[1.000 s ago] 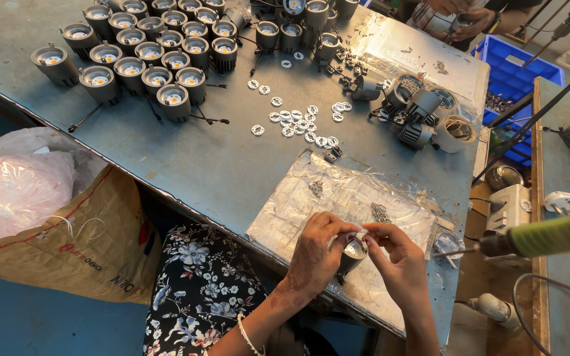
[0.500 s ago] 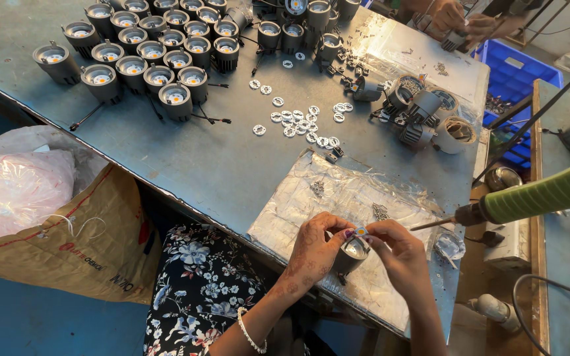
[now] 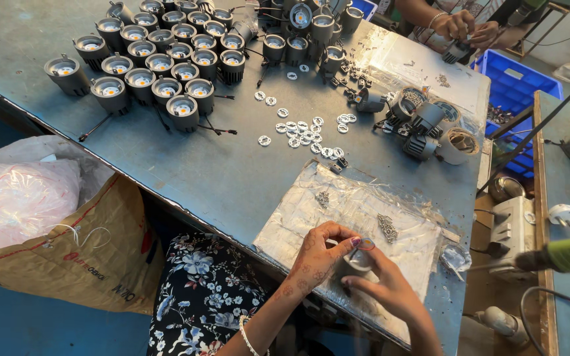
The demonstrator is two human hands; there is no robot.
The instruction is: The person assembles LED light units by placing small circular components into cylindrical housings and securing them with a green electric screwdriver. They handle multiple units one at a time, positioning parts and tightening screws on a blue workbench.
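Far left, beside the grey metal worktable (image 3: 186, 178): brown paper sack (image 3: 67, 264) holding a bundle of clear and pink plastic film (image 3: 18, 201).

Table, upper left: dark grey cylindrical lamp housings (image 3: 143, 69) in packed rows, open ends up, pale discs visible inside; thin black leads trail from a few.

Table centre: loose scatter of small white rings (image 3: 298, 128).

Near edge, centre: crumpled clear plastic sheet (image 3: 338, 211) with two small heaps of metal screws (image 3: 386, 227) on it. Over its near edge, left hand (image 3: 315, 260) curled, fingertips pinched on the top rim of a small grey lamp housing (image 3: 357, 260). Right hand (image 3: 387, 290) cups the same housing from below and the side, fingers closed round it. Housing sits between both hands, just above the sheet.

Right: more grey housings and a tape roll (image 3: 460, 145) in a loose pile. Far right: green-handled power screwdriver (image 3: 562, 256), tip pointing toward the table. Top right: another person's hands (image 3: 466, 26) on a part, near a blue plastic crate (image 3: 519, 82)
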